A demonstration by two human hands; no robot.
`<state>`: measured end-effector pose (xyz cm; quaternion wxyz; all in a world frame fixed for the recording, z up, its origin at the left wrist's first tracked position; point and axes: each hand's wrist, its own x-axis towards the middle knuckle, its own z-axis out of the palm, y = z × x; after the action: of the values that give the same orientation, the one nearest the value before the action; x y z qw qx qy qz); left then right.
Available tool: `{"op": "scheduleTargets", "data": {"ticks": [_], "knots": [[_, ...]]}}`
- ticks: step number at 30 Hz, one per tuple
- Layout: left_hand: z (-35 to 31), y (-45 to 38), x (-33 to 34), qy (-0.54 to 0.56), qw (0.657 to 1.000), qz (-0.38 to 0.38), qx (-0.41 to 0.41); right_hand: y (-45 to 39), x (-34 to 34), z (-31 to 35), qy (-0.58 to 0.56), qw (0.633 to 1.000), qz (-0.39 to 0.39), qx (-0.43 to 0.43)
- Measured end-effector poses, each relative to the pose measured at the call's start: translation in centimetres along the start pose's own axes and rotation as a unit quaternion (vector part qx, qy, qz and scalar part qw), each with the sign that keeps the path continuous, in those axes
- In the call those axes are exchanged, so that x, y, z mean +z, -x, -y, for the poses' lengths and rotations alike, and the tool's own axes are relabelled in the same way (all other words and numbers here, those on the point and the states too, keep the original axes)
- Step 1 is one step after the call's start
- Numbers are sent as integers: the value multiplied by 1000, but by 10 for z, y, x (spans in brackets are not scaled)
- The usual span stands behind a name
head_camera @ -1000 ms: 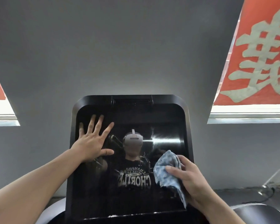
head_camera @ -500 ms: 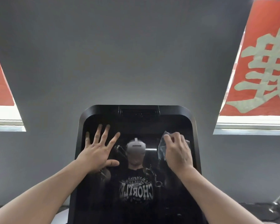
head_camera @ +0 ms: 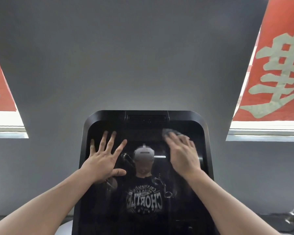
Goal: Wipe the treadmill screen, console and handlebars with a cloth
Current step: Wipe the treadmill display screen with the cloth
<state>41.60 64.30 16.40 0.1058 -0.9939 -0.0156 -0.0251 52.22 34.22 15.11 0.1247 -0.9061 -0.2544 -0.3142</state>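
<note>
Head view: cloth under flat right hand fingers on screen; left hand fingers splayed wide.

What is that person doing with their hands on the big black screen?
The person is cleaning the treadmill screen. Their right hand presses a cloth against the glass near the top right corner, and the blur suggests it is moving. Their left hand lies flat on the left side with fingers spread. Only the screen shows here, so the handlebars cannot be judged.

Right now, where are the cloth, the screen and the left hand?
cloth [head_camera: 170, 132], head view, bunched edge above the fingers.
screen [head_camera: 182, 209], head view, bare lower glass.
left hand [head_camera: 103, 162], head view, back of hand.
</note>
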Motion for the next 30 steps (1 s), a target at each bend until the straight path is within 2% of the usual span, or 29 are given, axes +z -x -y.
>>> {"op": "scheduleTargets", "data": {"ticks": [2, 3, 4, 6, 7, 10, 11, 12, 14, 15, 16, 18, 19, 20, 22, 23, 24, 27, 28, 29, 30], "knots": [[0, 0, 0, -4, 1000, 3, -2, -4, -7, 6, -32, 993, -11, 116], [0, 0, 0, -5, 1000, 3, -2, -1, -3, 18, -34, 994, -11, 108], [0, 1, 0, -5, 1000, 3, -1, 5, 3, 31, -34, 997, 4, 64], [0, 1, -1, -3, 1000, 1, -3, 11, 6, 35, -15, 997, 6, -78], [-1, 1, -2, -3, 1000, 2, -4, 6, 2, 24, -14, 995, 9, -94], [-2, 2, -2, -6, 1000, 3, -6, 0, -9, -3, -33, 996, -9, 76], [-2, 2, -2, -6, 1000, 1, -6, 6, -5, 4, -35, 995, -18, 96], [-1, 2, -1, -5, 1000, 0, -5, 16, 3, 14, -37, 997, -3, 74], [-1, 1, -1, -1, 1000, -1, -3, 33, 12, 22, -37, 997, 27, -66], [-1, 1, -1, -2, 1000, -2, -3, 30, 8, 14, -42, 994, 32, -98], [-1, 0, -1, -5, 1000, -2, -3, 21, 5, 1, -54, 995, 29, -75], [0, 0, 0, -11, 1000, 1, -5, 10, -2, -8, -80, 995, 4, 57], [0, 1, 1, -11, 1000, -1, -5, 12, -2, 2, -75, 993, -5, 88], [1, 1, 2, -10, 1000, -4, -5, 19, 2, 17, -67, 995, 4, 70], [1, 1, 2, -8, 1000, -6, -4, 37, 11, 32, -58, 994, 52, -77], [1, 0, 1, -8, 1000, -8, -3, 36, 10, 25, -59, 988, 67, -122], [0, -1, 1, -8, 1000, -10, -3, 29, 7, 13, -63, 989, 64, -116], [0, 0, 1, -10, 1000, -10, -5, 16, 5, 4, -86, 994, 10, 63], [1, 1, 2, -9, 1000, -11, -5, 20, 7, 17, -78, 995, 15, 67], [1, 2, 2, -7, 1000, -12, -5, 27, 11, 29, -74, 996, 36, 30], [0, 2, 2, -7, 1000, -12, -5, 34, 13, 34, -71, 995, 54, -44]]}}
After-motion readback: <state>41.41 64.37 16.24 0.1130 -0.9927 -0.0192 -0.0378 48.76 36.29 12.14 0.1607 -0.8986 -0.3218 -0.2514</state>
